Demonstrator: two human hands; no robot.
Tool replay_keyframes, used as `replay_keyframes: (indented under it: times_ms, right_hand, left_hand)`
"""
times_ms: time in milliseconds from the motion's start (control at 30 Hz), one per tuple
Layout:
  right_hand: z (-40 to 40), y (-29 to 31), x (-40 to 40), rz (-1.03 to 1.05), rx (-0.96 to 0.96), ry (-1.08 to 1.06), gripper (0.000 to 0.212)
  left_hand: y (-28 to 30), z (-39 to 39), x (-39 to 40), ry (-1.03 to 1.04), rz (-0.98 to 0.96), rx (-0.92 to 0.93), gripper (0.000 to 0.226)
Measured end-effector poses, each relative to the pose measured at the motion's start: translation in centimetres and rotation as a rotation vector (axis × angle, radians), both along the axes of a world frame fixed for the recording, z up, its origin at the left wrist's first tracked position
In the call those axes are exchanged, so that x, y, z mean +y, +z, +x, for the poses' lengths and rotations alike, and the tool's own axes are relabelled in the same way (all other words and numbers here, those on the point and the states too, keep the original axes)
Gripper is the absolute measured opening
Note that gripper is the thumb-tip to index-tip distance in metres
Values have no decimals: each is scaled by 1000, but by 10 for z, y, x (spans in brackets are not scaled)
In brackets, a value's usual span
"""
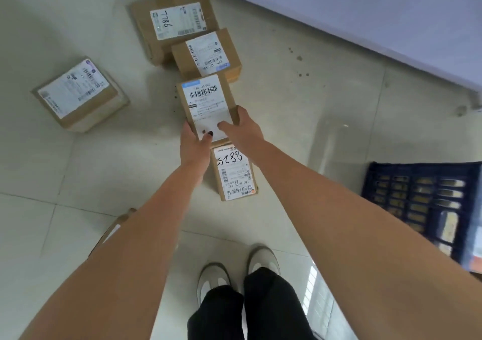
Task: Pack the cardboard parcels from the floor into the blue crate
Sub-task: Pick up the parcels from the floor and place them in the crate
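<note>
Both my hands grip one small cardboard parcel (pixel 204 99) with a white barcode label, held above the floor. My left hand (pixel 194 144) clasps its near left corner, thumb on the label. My right hand (pixel 242 128) holds its near right side. Right below it lies another parcel marked 5288 (pixel 234 174). Further away lie a small labelled parcel (pixel 206 53) and a larger one marked 7786 (pixel 173 22). A separate parcel (pixel 79 95) sits at the left. The blue crate (pixel 422 201) stands at the right edge and holds parcels.
A pale wall or panel (pixel 365 13) runs diagonally across the top right. Part of one more cardboard parcel (pixel 114 226) shows behind my left forearm. My feet in light shoes (pixel 237 271) stand on the glossy tiled floor near the bottom centre.
</note>
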State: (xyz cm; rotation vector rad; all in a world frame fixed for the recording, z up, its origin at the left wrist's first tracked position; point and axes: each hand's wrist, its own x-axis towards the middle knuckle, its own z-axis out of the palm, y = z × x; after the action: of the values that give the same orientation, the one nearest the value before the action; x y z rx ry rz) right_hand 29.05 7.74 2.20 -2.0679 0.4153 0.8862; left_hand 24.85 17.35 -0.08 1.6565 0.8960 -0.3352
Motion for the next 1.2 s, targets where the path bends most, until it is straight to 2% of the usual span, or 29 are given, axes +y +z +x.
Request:
replay_keyframes:
  times_ms: [200,467,833,967,1200]
  right_hand:
    - [-34,104,-36,38,9,-135,59]
    - [-61,170,-141,127,-26,-396,63]
    - [-144,205,-423,269,-174,-630,73]
    - [-172,212,-531,296,-166,-678,72]
    - [-239,222,-687,142,-64,-621,69]
  left_hand:
    - [104,-15,-35,-111,-36,-31,50]
    - [179,-11,-138,-326,70,-99,53]
    - [217,-54,-431,-477,39,-259,53]
    - [232,-81,-539,-545,37,-283,52]
    - [226,-165,-682,-584,18,-104,41]
